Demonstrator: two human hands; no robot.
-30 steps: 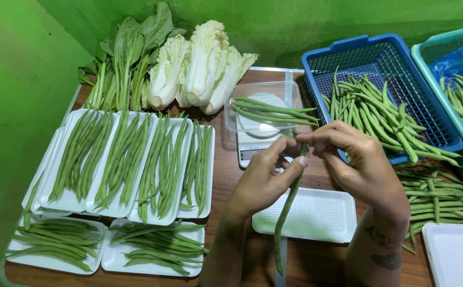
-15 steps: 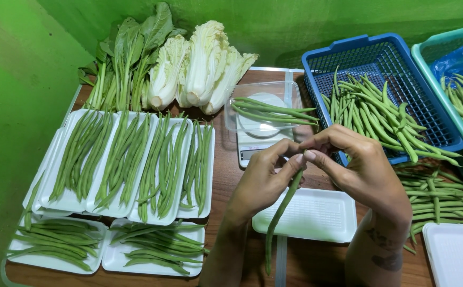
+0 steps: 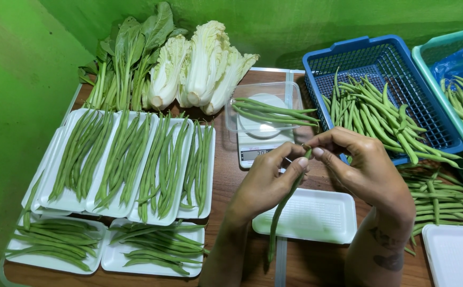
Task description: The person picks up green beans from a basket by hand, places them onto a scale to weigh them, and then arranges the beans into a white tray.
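My left hand (image 3: 267, 180) pinches a long green bean (image 3: 280, 212) near its top; the bean hangs down over an empty white foam tray (image 3: 316, 215). My right hand (image 3: 363, 165) pinches the bean's upper tip between thumb and forefinger. Both hands meet just in front of a small kitchen scale (image 3: 258, 151), which carries a clear plastic container (image 3: 242, 95) with several green beans (image 3: 274, 111) in it.
Several white trays filled with beans (image 3: 130, 159) lie at the left. Leafy greens (image 3: 125, 58) and napa cabbages (image 3: 199, 64) rest at the back. A blue basket (image 3: 380, 58) of beans and a teal basket (image 3: 454, 48) stand right; loose beans (image 3: 438, 194) and another empty tray (image 3: 457, 255) lie near.
The bean has swung from hanging straight down to slanting toward the lower left. My hands have shifted slightly and stay joined at the bean's top end.
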